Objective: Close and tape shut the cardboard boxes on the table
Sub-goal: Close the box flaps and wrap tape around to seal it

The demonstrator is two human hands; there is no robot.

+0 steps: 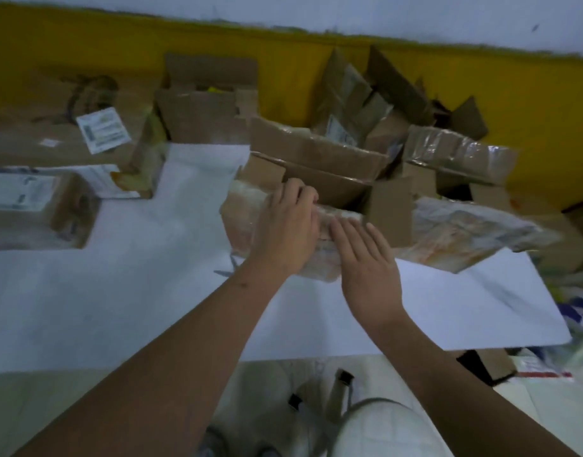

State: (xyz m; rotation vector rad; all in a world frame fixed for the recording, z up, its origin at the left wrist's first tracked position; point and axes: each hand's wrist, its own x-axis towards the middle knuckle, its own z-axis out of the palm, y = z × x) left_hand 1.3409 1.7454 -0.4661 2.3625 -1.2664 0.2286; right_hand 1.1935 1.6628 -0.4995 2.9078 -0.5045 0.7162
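L hand (pixel 288 225) curls fingers over near flap of open cardboard box (pixel 333 179). R hand (pixel 366 255) lies flat on same flap, fingers straight & together. White table (pixel 118 291) sits under box. Flat carton (pixel 26 140) lies far left-behind box, open carton (pixel 204 107) behind-left, small taped carton (pixel 42 209) well left. White label (pixel 103 128) is on flat carton.
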